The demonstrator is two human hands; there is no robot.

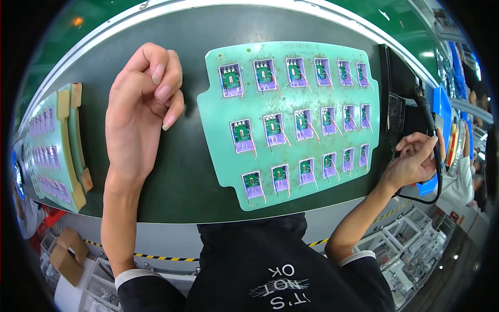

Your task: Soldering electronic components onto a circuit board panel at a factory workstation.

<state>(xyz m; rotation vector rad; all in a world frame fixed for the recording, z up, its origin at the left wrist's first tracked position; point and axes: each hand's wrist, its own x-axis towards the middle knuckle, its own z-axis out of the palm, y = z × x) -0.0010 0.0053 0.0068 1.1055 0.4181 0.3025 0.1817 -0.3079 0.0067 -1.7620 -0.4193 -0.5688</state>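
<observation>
Well, the left hand (136, 99) curls above the worktop (174, 177), the right hand (413, 165) by a black cord (440, 174) at its right edge, both grips unclear from here. The green tray (222, 112) between looks stiff, its circuit boards (272, 125) fragile: take the rim.

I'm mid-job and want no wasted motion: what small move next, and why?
Probably bring the left hand rightward to the green tray: it hangs left of the tray, while the right hand is at the black cable, beyond the right edge.
</observation>
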